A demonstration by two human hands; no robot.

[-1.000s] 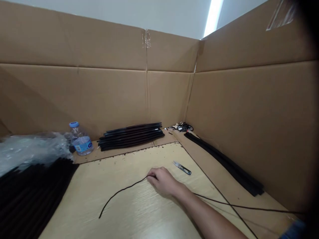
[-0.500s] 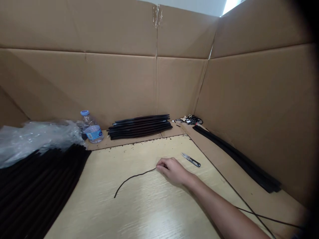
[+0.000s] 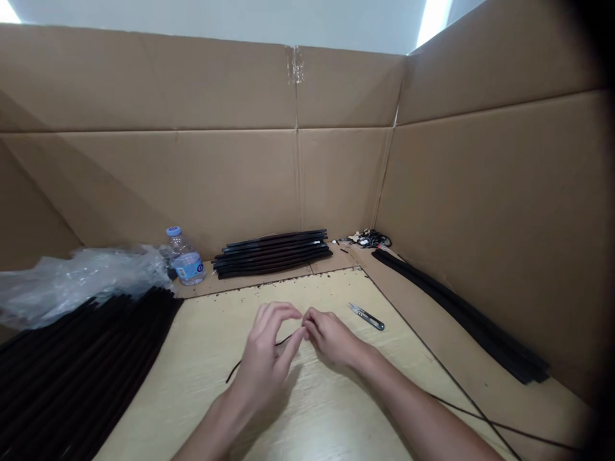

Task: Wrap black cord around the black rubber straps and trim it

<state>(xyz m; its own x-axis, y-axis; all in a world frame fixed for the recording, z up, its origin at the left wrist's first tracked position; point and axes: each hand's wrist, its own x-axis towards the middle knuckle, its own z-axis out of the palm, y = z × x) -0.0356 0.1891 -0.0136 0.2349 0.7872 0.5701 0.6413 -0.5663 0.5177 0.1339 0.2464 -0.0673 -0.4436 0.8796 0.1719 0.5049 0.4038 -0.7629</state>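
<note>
Over the middle of the light wooden board (image 3: 331, 410), my right hand (image 3: 329, 336) pinches a thin black cord (image 3: 232, 371). The cord runs left from its fingertips, passes behind my left hand and ends on the board. My left hand (image 3: 271, 346) has its thumb and fingers apart, the tips close to those of my right hand. A second stretch of black cord (image 3: 523, 435) emerges from behind my right forearm toward the lower right. Small thread snips (image 3: 367, 317) lie to the right of my right hand.
Black strips (image 3: 91, 371) fill the left side beside clear plastic wrap (image 3: 86, 278) and a water bottle (image 3: 188, 259). A black bundle (image 3: 273, 254) lies at the back. Long black strips (image 3: 461, 314) and tangled scraps (image 3: 369, 239) lie right, within cardboard walls (image 3: 202, 166).
My left hand has come into view from below and reached my right hand's fingertips. The view has tilted slightly upward. My right hand still pinches the cord.
</note>
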